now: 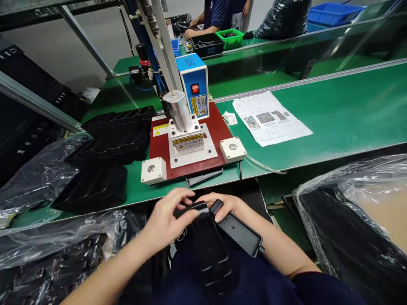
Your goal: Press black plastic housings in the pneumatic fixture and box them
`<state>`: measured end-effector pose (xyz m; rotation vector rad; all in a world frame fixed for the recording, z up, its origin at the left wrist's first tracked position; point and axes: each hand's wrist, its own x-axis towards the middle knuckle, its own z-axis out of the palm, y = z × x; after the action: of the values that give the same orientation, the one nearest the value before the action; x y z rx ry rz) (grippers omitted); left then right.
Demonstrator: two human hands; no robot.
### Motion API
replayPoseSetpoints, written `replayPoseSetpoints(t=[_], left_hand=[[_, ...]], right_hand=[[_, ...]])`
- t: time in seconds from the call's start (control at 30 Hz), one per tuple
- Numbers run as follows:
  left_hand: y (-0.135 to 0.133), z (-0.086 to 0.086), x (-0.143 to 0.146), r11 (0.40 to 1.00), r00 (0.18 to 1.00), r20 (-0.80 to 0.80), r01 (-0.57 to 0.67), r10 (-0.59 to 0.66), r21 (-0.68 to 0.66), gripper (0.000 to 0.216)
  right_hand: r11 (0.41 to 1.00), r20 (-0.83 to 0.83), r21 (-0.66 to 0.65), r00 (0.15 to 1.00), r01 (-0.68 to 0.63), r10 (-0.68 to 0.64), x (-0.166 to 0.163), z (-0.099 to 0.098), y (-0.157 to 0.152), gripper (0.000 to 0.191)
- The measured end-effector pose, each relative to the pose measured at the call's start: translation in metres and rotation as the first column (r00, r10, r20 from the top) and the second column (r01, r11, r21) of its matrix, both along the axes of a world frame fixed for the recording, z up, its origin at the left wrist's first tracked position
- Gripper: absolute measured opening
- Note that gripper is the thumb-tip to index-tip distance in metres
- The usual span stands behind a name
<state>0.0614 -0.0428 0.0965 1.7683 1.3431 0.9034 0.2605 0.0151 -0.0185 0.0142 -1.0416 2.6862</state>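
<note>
My left hand (171, 217) curls its fingers and thumb round the top end of a long, glossy black plastic case (211, 250), which hangs down over my lap. Close beside it, my right hand (227, 205) grips an open, shallow black plastic housing (241, 232) with a small hole in its floor and a short stub at its far end. A small black end piece (216, 206) sticks up by the right thumb; whether it belongs to the housing I cannot tell. The right fingers are partly hidden behind the parts.
Ahead stands a press (187, 140) on a red base, with a white button box (233, 149) on each side and a blue control box (193, 84) behind. A grey housing (203, 177) lies at its front edge. Black trays (92, 186) sit left, printed sheets (270, 118) right. A co-worker's hands (190, 33) show beyond.
</note>
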Motion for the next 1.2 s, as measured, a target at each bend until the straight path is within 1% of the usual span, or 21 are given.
replayPoseSetpoints(t=[0.07,0.17,0.27,0.33,0.43,0.5,0.6,0.67,0.73,0.87,0.93,1.0,1.1,1.2], left_hand=[[-0.010,-0.017,0.009,0.999,0.999,0.024,0.044,-0.044,-0.031,0.028],[-0.016,-0.033,0.013,1.000,0.996,0.084,-0.004,0.007,-0.028,0.019],[-0.021,-0.038,0.017,0.994,0.977,0.199,-0.066,0.081,-0.083,0.013],[-0.024,-0.040,0.022,0.987,0.946,0.290,-0.117,0.146,-0.115,0.010],[-0.026,-0.042,0.030,0.977,0.886,0.411,-0.188,0.214,-0.102,0.009],[-0.024,-0.044,0.035,0.978,0.868,0.456,-0.206,0.198,-0.032,0.008],[-0.015,-0.047,0.038,0.969,0.879,0.461,-0.204,0.120,0.137,0.013],[-0.006,-0.050,0.037,0.940,0.899,0.431,-0.213,0.082,0.267,0.016],[0.002,-0.052,0.035,0.897,0.921,0.383,-0.225,0.069,0.381,0.018],[0.010,-0.057,0.029,0.819,0.962,0.269,-0.187,0.041,0.542,0.022],[0.008,-0.059,0.028,0.791,0.971,0.237,-0.170,0.033,0.588,0.022],[0.005,-0.060,0.029,0.770,0.970,0.238,-0.188,0.048,0.610,0.022],[0.000,-0.060,0.031,0.746,0.962,0.265,-0.227,0.069,0.627,0.025],[-0.002,-0.057,0.031,0.730,0.963,0.263,-0.220,0.057,0.648,0.029]], right_hand=[[0.998,0.019,0.062,1.000,-0.012,0.011,0.004,0.004,0.003,0.059],[0.988,0.074,0.152,0.997,-0.020,0.008,0.011,0.011,0.005,0.057],[0.973,0.103,0.230,0.994,-0.002,-0.023,0.018,0.021,0.005,0.058],[0.962,0.121,0.273,0.991,0.015,-0.050,0.020,0.027,0.006,0.059],[0.945,0.146,0.326,0.986,0.030,-0.081,0.023,0.034,0.010,0.060],[0.931,0.155,0.363,0.982,0.041,-0.104,0.025,0.038,0.014,0.060],[0.907,0.168,0.414,0.972,0.082,-0.164,0.028,0.046,0.021,0.059],[0.897,0.172,0.419,0.957,0.143,-0.233,0.030,0.051,0.025,0.056],[0.891,0.169,0.392,0.935,0.227,-0.312,0.030,0.057,0.027,0.051],[0.867,0.181,0.373,0.891,0.330,-0.417,0.029,0.063,0.023,0.047],[0.850,0.200,0.394,0.870,0.351,-0.451,0.028,0.064,0.019,0.045],[0.837,0.211,0.410,0.855,0.363,-0.474,0.026,0.063,0.015,0.044],[0.824,0.204,0.436,0.852,0.361,-0.482,0.025,0.063,0.012,0.044],[0.816,0.192,0.456,0.856,0.355,-0.480,0.025,0.065,0.011,0.044]])
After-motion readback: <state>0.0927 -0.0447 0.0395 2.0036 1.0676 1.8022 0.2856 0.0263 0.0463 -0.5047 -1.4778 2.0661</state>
